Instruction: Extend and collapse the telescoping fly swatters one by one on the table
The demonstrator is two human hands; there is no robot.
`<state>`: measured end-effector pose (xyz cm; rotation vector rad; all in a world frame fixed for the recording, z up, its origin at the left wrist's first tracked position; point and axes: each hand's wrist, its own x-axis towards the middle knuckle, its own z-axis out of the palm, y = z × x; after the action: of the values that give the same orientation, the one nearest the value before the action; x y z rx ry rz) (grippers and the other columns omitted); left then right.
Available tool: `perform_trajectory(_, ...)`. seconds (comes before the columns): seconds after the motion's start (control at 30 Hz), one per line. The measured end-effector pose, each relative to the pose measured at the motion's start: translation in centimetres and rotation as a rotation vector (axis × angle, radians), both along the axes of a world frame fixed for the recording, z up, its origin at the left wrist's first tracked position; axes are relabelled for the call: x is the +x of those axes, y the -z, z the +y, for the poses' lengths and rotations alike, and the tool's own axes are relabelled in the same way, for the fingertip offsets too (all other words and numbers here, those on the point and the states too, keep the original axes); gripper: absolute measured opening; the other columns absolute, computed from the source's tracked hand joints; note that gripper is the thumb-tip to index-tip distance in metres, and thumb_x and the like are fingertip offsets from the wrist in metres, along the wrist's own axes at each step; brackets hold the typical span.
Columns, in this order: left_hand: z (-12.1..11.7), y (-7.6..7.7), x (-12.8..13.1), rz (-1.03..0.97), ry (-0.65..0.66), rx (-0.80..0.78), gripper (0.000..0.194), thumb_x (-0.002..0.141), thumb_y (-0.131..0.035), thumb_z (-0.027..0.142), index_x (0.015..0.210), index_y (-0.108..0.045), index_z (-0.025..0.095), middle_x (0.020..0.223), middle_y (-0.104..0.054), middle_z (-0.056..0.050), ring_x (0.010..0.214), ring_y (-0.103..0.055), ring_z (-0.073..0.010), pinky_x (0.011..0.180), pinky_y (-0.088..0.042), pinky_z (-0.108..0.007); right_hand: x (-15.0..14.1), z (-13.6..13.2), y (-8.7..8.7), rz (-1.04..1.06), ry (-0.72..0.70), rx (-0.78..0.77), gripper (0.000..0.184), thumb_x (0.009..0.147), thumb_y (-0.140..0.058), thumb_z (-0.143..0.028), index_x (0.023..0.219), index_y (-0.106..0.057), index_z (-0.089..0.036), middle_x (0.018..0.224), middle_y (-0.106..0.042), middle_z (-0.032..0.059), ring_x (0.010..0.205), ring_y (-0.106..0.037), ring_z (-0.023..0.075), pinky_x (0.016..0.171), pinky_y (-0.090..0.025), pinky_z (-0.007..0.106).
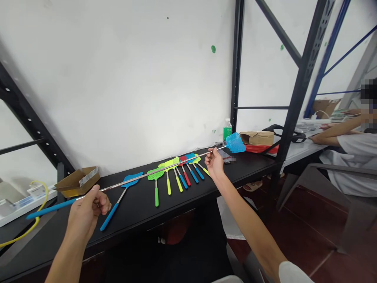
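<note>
A long blue fly swatter (235, 142) with an extended metal rod stretches across the view, its blue handle at the far left and its square mesh head at the right. My left hand (88, 210) is closed on the rod near the handle. With its fingers pinched, my right hand (214, 162) grips the rod just short of the head. Below the rod, a blue leaf-shaped swatter (131, 179) lies on the black table (129, 216). To its right, a green swatter (156, 196) and several yellow, blue and red ones rest in a row, handles toward me.
An open cardboard box (78, 181) stands at the left, near a yellow cable (44, 200). At the back right are a green-labelled bottle (227, 129), a phone (225, 156) and a brown paper package (257, 137). Black rack posts (297, 90) frame the table; another person (347, 141) sits at right.
</note>
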<state>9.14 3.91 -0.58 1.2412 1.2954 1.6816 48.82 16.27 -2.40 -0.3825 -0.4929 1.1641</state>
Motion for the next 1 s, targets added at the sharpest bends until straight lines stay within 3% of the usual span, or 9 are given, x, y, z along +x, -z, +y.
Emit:
perform_trajectory(0.3,0.4,0.2,-1.1,0.004,-0.069,-0.13,0.062,0.086,-0.048,0.067,0.045,-0.052,0.021,0.041,-0.042,-0.004,0.046,-0.044,-0.0178,0.051,-0.04,-0.032,-0.4,-0.2,0.0,-0.022,0.002,0.048,0.035,0.088,-0.068,-0.054,0.081,-0.057,-0.022,0.06,-0.048,-0.0059,0.044,-0.044,0.0058,0.039,-0.033,0.017)
perform_trajectory(0.47,-0.2,-0.7,-0.2,-0.188,-0.13,0.001,0.035,0.085,-0.064,0.042,0.061,-0.052,0.019,0.057,-0.048,0.002,0.048,-0.04,-0.0125,0.049,-0.039,-0.027,-0.9,-0.3,0.0,-0.005,-0.091,0.026,0.03,0.09,-0.066,-0.049,0.083,-0.059,-0.021,0.061,-0.049,-0.0051,0.043,-0.044,0.0063,0.038,-0.031,0.018)
perform_trajectory(0.6,-0.4,-1.2,0.0,-0.284,-0.127,0.017,0.025,0.082,-0.061,0.029,0.063,-0.05,0.019,0.061,-0.046,0.003,0.051,-0.039,-0.0119,0.048,-0.039,-0.026,-1.2,-0.4,0.0,0.043,-0.144,0.0,0.022,0.092,-0.06,-0.043,0.09,-0.061,-0.021,0.062,-0.051,-0.0048,0.044,-0.044,0.0072,0.037,-0.032,0.018)
perform_trajectory(0.77,-0.6,-1.3,-0.7,-0.294,-0.139,0.036,0.01,0.074,-0.059,0.023,0.066,-0.056,0.018,0.063,-0.05,0.0,0.056,-0.042,-0.0132,0.049,-0.038,-0.025,-0.6,-0.2,0.0,0.104,-0.123,-0.045,0.024,0.09,-0.062,-0.045,0.096,-0.057,-0.023,0.063,-0.053,-0.006,0.044,-0.044,0.0078,0.037,-0.032,0.019)
perform_trajectory(1.0,-1.1,-1.3,-1.4,-0.287,-0.174,0.065,0.005,0.072,-0.057,0.023,0.073,-0.059,0.019,0.064,-0.054,0.0,0.054,-0.038,-0.0132,0.053,-0.04,-0.026,0.6,0.0,-0.1,0.17,-0.122,-0.052,0.022,0.094,-0.058,-0.046,0.095,-0.053,-0.024,0.062,-0.051,-0.0072,0.043,-0.043,0.0072,0.037,-0.032,0.018)
